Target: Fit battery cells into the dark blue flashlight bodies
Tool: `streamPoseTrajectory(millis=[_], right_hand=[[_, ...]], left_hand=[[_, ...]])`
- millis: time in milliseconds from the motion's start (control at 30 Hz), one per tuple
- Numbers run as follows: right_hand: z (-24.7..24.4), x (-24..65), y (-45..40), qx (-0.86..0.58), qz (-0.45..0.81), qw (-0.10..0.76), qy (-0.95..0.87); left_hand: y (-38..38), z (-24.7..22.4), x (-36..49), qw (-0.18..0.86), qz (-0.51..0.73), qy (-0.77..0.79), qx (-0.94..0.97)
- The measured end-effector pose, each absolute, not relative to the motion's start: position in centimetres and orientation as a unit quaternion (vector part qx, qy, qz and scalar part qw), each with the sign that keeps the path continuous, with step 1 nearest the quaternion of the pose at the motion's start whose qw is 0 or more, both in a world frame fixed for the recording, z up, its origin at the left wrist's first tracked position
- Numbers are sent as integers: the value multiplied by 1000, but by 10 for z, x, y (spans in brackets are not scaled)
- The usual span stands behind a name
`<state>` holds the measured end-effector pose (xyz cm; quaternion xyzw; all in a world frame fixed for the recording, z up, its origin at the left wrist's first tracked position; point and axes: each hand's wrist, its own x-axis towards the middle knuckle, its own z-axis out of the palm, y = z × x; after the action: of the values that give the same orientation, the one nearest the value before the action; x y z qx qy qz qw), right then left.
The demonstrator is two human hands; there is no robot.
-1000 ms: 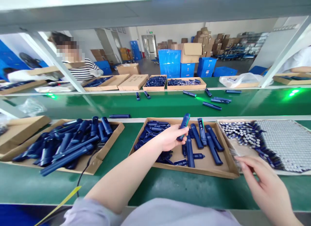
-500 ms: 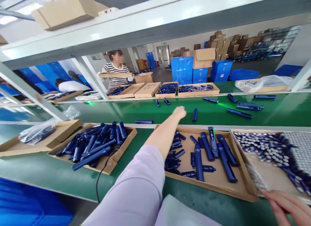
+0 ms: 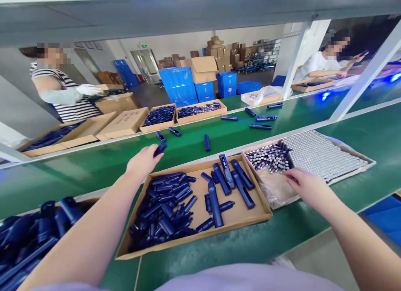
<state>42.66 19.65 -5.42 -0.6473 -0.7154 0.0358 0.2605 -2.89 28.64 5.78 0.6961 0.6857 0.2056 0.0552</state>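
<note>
The left hand (image 3: 143,162), at ten o'clock, grips a navy casing (image 3: 160,149); the half-open right hand (image 3: 308,187), at four o'clock, reaches the silver-topped rows (image 3: 322,154), mostly full.

A cardboard tray (image 3: 238,216) of housings (image 3: 214,207) lies on the belt (image 3: 219,257) — a cell tray (image 3: 351,172) just to its right.

The left hand (image 3: 144,161) covers part of the blue piece (image 3: 160,149) at its fingertips, so you can't really see that end of it. The box of blue parts (image 3: 31,245) in the bottom left corner gets chopped off by the frame. The little silver-topped bits (image 3: 269,157) by the right hand (image 3: 308,186) are too tiny to make out, and so is the stuff in the far boxes (image 3: 159,115).
</note>
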Motion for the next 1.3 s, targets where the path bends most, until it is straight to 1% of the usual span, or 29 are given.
streamPoseTrajectory(millis=[33, 100, 167, 200, 233, 300, 400, 467, 533, 567, 600, 633, 700, 733, 767, 833, 900, 967, 1000, 1133, 1300], right_hand=[[-49, 423, 202, -655, 49, 249, -711], [-36, 400, 203, -650, 124, 264, -702], [-24, 363, 190, -607, 279, 308, -678], [-19, 343, 180, -570, 365, 327, -659], [-16, 323, 170, -529, 422, 344, -651], [-14, 294, 152, -476, 476, 375, -637], [-15, 281, 141, -477, 460, 421, -619], [-15, 286, 141, -500, 408, 440, -624], [-16, 293, 141, -527, 309, 455, -648], [-16, 295, 141, -533, 248, 458, -667], [-16, 296, 140, -526, 191, 455, -693], [-16, 297, 139, -504, 145, 443, -727], [-15, 297, 137, -436, 101, 398, -801], [-13, 299, 137, -415, 96, 375, -823], [-12, 304, 139, -421, 90, 355, -830], [-11, 321, 148, -533, 59, 283, -795], [-13, 344, 164, -678, 17, 172, -715], [-21, 367, 183, -756, 9, 76, -650], [-26, 376, 191, -776, 16, 46, -629], [-44, 388, 213, -812, 34, -36, -581], [-50, 385, 218, -822, 17, -96, -562]], left_hand=[[284, 56, -22, 42, 193, 669, 717], [268, 51, 4, 34, 172, 586, 791], [242, 42, 40, 69, 155, 476, 863], [227, 37, 59, 88, 162, 434, 882], [213, 30, 75, 109, 181, 396, 894], [192, 16, 97, 165, 242, 351, 889], [178, -2, 109, 229, 324, 343, 852], [178, -7, 111, 253, 384, 372, 806], [178, -7, 117, 290, 473, 425, 715], [177, -6, 122, 335, 516, 451, 647], [176, -4, 128, 409, 542, 466, 568], [175, -3, 133, 505, 543, 467, 482], [171, -2, 143, 681, 490, 441, 318], [170, -3, 146, 732, 466, 426, 257], [170, -5, 147, 756, 454, 420, 215], [172, -12, 144, 759, 462, 423, 178], [176, -21, 136, 764, 457, 423, 170], [180, -29, 128, 778, 442, 416, 164], [181, -32, 125, 783, 440, 408, 165], [181, -37, 120, 794, 436, 377, 194], [182, -39, 120, 793, 439, 366, 210]])
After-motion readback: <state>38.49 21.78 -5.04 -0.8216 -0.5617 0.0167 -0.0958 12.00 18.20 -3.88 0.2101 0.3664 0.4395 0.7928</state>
